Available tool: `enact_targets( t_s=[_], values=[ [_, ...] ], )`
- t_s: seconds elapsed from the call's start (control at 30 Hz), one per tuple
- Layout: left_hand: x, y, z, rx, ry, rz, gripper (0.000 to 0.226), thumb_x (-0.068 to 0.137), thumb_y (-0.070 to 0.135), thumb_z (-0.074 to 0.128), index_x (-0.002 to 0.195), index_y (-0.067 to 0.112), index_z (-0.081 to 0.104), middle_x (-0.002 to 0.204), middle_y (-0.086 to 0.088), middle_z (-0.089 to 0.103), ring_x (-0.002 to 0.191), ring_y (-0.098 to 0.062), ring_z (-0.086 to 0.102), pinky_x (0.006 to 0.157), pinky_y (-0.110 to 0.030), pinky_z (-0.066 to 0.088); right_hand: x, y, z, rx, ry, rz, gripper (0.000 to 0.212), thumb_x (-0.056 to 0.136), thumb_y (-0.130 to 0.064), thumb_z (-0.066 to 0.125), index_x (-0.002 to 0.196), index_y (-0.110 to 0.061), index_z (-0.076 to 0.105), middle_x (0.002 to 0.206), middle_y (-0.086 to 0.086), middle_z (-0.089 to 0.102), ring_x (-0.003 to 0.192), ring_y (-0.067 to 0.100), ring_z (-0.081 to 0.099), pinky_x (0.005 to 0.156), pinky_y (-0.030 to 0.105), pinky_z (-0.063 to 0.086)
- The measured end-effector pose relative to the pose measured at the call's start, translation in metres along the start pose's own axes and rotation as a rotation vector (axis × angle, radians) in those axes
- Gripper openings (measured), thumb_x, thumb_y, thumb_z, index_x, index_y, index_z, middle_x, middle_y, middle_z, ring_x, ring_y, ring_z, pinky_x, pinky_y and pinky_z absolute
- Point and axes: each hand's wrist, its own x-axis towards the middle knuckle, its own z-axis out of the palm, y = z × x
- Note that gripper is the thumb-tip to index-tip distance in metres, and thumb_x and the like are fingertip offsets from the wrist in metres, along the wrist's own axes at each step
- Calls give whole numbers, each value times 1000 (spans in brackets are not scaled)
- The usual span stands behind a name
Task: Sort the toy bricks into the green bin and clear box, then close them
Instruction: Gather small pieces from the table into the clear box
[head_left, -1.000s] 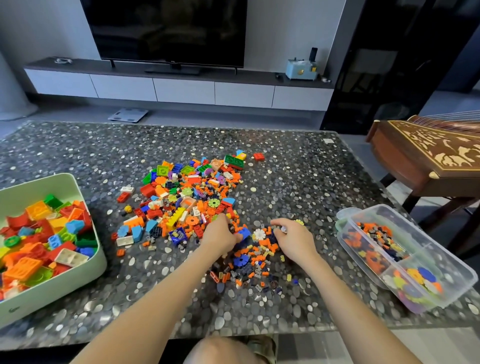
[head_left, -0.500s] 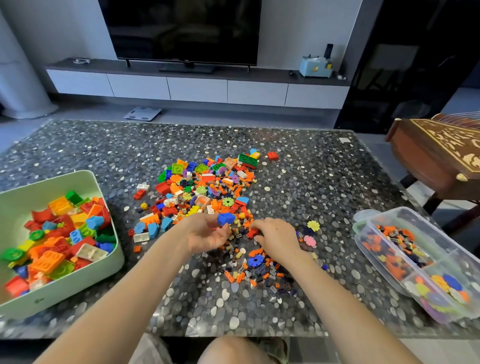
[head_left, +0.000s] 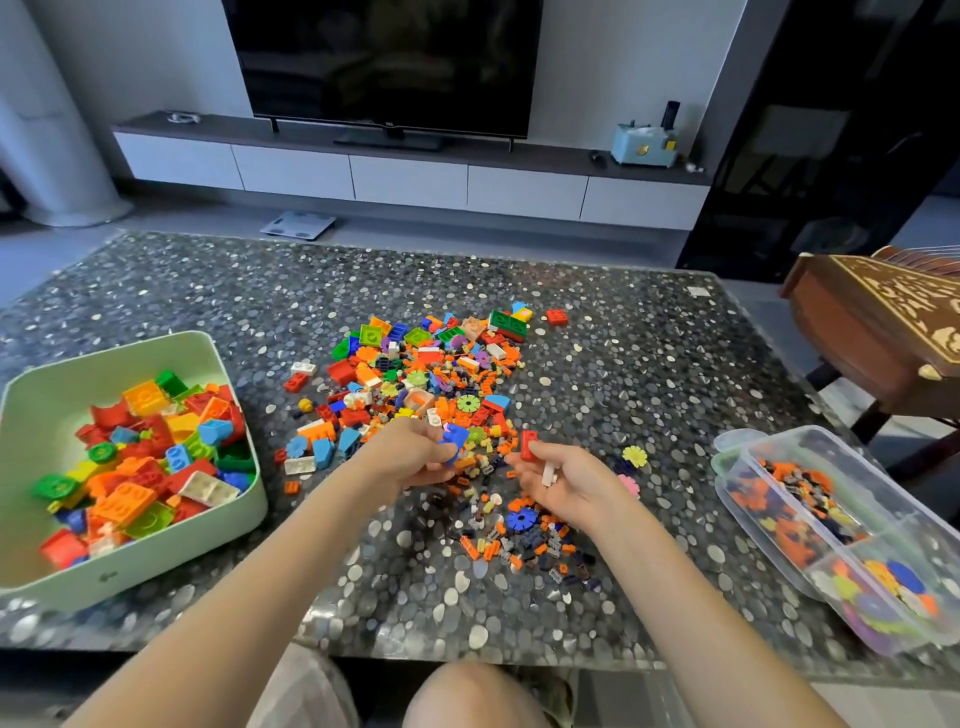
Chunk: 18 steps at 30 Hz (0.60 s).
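Presently, the left hand (head_left: 410, 460) is gripping a blue plastic toy brick (head_left: 455, 438) in curled fingers, while the right hand (head_left: 569, 480) is pinching a small red plastic brick (head_left: 529, 446).

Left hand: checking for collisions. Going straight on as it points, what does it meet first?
Probably the brick pile just beyond the left hand; depth is unclear, so it might pass over.

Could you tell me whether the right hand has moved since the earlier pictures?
Yes: the right hand drew left, away from the yellow flower piece, and now holds a red brick.
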Motion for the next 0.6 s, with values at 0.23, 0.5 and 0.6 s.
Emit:
enact_targets(
  t_s=[0.23,0.5,0.6],
  values=[
    [-31,7,-49,61,156,92,35,95,11,53,129,7,44,82,-11,62,55,-16,60,54,-24,56,-3,11,42,87,-91,117,16,97,-9,41,97,1,53,72,13,57,42,11,46,31,16,34],
    [-58,-1,-132,99,428,222,17,86,2,62,102,6,57,68,-8,62,56,-16,62,74,-35,55,-11,39,127,77,-277,152,4,96,-7,48,93,-5,50,68,12,53,52,14,48,35,15,39],
    [-64,-14,-170,211,590,201,18,82,1,65,100,4,62,65,-8,62,54,-19,57,61,-28,46,-12,59,180,-45,-307,146,9,95,-4,49,89,1,54,80,17,56,67,19,53,41,20,48]
  ],
)
